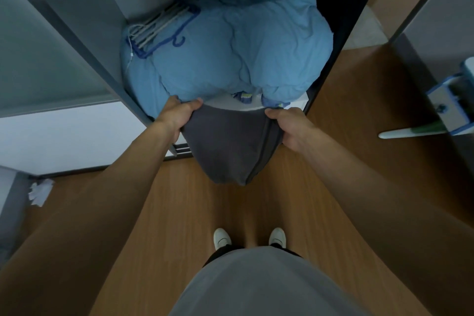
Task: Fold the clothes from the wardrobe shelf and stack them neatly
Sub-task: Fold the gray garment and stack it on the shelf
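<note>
No readable text, label, brand, number or sign is shown anywhere in the view. Nothing legible is printed on the clothes, the wardrobe, the hangers or the shoes; all surfaces are seen plain.

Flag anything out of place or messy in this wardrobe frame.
Crumpled white paper lies on the floor by the wardrobe's left base. Hangers sit loose on the unfolded blue bedding. Both hands grip the grey garment normally.
</note>
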